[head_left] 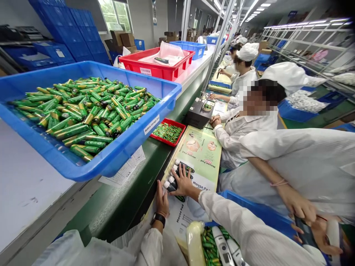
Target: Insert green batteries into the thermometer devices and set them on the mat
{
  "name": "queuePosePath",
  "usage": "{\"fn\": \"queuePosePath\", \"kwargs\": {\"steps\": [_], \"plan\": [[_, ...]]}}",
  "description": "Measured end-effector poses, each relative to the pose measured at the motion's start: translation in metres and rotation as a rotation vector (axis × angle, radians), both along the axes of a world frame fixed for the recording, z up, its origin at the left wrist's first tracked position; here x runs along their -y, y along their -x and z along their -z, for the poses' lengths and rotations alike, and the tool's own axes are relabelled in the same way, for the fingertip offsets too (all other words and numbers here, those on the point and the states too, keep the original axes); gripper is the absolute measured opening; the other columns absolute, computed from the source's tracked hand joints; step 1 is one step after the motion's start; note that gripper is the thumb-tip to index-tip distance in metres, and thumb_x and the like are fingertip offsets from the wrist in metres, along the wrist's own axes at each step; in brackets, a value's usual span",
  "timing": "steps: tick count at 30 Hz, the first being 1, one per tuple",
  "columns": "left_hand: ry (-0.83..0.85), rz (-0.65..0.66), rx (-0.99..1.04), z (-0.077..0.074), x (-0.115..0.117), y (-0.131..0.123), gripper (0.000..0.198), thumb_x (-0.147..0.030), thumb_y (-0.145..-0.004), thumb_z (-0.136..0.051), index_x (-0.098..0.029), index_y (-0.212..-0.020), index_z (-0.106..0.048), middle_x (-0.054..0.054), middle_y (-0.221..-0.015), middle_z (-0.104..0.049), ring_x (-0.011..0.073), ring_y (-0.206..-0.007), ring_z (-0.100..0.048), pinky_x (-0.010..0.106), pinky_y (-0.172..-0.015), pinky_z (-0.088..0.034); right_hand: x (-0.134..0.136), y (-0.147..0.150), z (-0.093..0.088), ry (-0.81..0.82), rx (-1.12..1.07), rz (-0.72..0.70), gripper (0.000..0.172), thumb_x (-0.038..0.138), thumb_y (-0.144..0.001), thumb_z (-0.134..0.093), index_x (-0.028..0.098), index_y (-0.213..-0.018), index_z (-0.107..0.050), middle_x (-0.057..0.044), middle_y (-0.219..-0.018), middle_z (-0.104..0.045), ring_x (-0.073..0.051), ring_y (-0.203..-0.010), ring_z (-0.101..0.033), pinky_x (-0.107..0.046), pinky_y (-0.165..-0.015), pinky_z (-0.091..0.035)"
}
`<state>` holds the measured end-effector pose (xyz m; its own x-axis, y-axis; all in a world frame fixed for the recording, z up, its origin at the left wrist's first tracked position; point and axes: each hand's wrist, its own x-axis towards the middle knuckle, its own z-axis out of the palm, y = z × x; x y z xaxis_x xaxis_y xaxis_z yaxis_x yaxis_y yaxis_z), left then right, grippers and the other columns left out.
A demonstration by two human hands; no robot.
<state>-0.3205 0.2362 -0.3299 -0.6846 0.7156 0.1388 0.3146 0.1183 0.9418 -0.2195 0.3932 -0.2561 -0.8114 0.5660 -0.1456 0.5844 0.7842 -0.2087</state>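
Several dark handheld devices with white ends [171, 179] lie in a row on the mouse-pad mat [198, 159]. They look like thermometers; green batteries show in some. My right hand [181, 181] rests on the row with its fingers spread, partly covering the devices. Beside the near end of the row, my left hand [162, 201] is upright on its edge, fingers stretched out and nothing in its palm. A dark watch is on that wrist. Close below my right forearm, white digital thermometers [223, 245] lie on green batteries [208, 244] in a container.
A large blue bin [155, 118] of green batteries sits on the shelf at left. Behind it stands a red bin [177, 66]. A small red tray [181, 133] of batteries and a black box [196, 116] are farther along the bench. At right, a co-worker's hands [305, 210] hold a device.
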Motion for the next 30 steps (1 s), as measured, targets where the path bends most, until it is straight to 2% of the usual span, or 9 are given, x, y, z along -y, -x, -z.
{"fn": "queuePosePath", "kwargs": {"steps": [4, 8, 13, 17, 19, 22, 26, 28, 30], "plan": [[-0.011, -0.034, -0.142, -0.002, 0.001, -0.005, 0.064, -0.033, -0.099, -0.038, -0.022, -0.159, -0.02, 0.01, -0.164, -0.024, 0.0274, -0.149, -0.03, 0.047, -0.122, -0.03, -0.016, -0.002, 0.004, -0.018, -0.001, -0.016, 0.139, 0.079, -0.052, -0.071, 0.026, -0.159, 0.0, -0.018, -0.163, 0.017, -0.051, -0.147, 0.016, -0.072, -0.108, 0.016], [0.001, -0.046, -0.263, -0.006, 0.0, -0.009, 0.064, -0.032, -0.098, -0.041, -0.021, -0.158, -0.022, 0.014, -0.161, -0.031, 0.0281, -0.147, -0.033, 0.048, -0.118, -0.036, -0.05, -0.008, 0.0, -0.04, -0.009, -0.065, 0.139, 0.078, -0.052, -0.072, 0.027, -0.16, -0.002, -0.017, -0.164, 0.015, -0.048, -0.148, 0.014, -0.069, -0.111, 0.013], [0.077, 0.033, -0.439, -0.011, -0.002, -0.015, 0.066, -0.03, -0.095, -0.045, -0.017, -0.156, -0.024, 0.017, -0.159, -0.032, 0.0292, -0.147, -0.033, 0.049, -0.116, -0.038, -0.123, -0.016, -0.007, -0.063, 0.038, -0.025, 0.133, 0.078, -0.06, -0.068, 0.023, -0.16, -0.001, -0.018, -0.164, 0.017, -0.047, -0.149, 0.013, -0.066, -0.113, 0.008], [0.19, 0.136, -0.59, -0.014, -0.005, -0.02, 0.06, -0.032, -0.089, -0.054, -0.015, -0.146, -0.044, 0.017, -0.152, -0.045, 0.0319, -0.142, -0.04, 0.05, -0.113, -0.042, -0.186, -0.021, -0.007, -0.098, 0.058, -0.004, 0.128, 0.081, -0.065, -0.062, 0.022, -0.159, 0.002, -0.02, -0.164, 0.015, -0.047, -0.149, 0.01, -0.067, -0.113, 0.001], [0.225, 0.133, -0.647, -0.014, -0.006, -0.021, 0.054, -0.033, -0.087, -0.057, -0.014, -0.138, -0.053, 0.018, -0.146, -0.051, 0.0335, -0.139, -0.043, 0.052, -0.112, -0.042, -0.213, -0.02, -0.007, -0.123, 0.056, 0.009, 0.128, 0.083, -0.067, -0.06, 0.022, -0.159, 0.005, -0.02, -0.164, 0.015, -0.047, -0.149, 0.009, -0.069, -0.112, -0.002], [0.239, 0.116, -0.703, -0.016, -0.006, -0.022, 0.05, -0.033, -0.085, -0.059, -0.015, -0.132, -0.058, 0.018, -0.142, -0.054, 0.035, -0.137, -0.045, 0.054, -0.11, -0.042, -0.246, -0.013, -0.012, -0.139, 0.049, 0.042, 0.127, 0.081, -0.067, -0.062, 0.023, -0.159, 0.003, -0.02, -0.165, 0.011, -0.048, -0.15, 0.005, -0.069, -0.113, -0.006], [0.249, 0.114, -0.755, -0.016, -0.007, -0.022, 0.049, -0.035, -0.085, -0.059, -0.015, -0.129, -0.06, 0.018, -0.14, -0.055, 0.035, -0.136, -0.046, 0.053, -0.11, -0.043, -0.26, -0.002, -0.032, -0.066, 0.004, 0.103, 0.124, 0.069, -0.063, -0.077, 0.021, -0.159, -0.017, -0.021, -0.165, -0.005, -0.043, -0.151, -0.005, -0.063, -0.117, -0.003], [0.256, 0.108, -0.768, -0.017, -0.009, -0.021, 0.048, -0.036, -0.084, -0.059, -0.015, -0.128, -0.06, 0.018, -0.138, -0.056, 0.0352, -0.135, -0.047, 0.053, -0.109, -0.042, -0.25, 0.003, -0.045, -0.025, -0.041, 0.179, 0.118, 0.064, -0.066, -0.077, 0.016, -0.158, -0.021, -0.024, -0.164, -0.009, -0.041, -0.151, -0.006, -0.061, -0.117, -0.001], [0.264, 0.098, -0.763, -0.02, -0.011, -0.02, 0.047, -0.037, -0.084, -0.059, -0.015, -0.125, -0.062, 0.018, -0.136, -0.057, 0.0358, -0.133, -0.048, 0.053, -0.108, -0.042, -0.228, 0.008, -0.06, 0.003, -0.076, 0.285, 0.11, 0.063, -0.078, -0.067, 0.01, -0.158, -0.014, -0.029, -0.162, -0.005, -0.041, -0.151, -0.006, -0.064, -0.116, -0.005]]}}
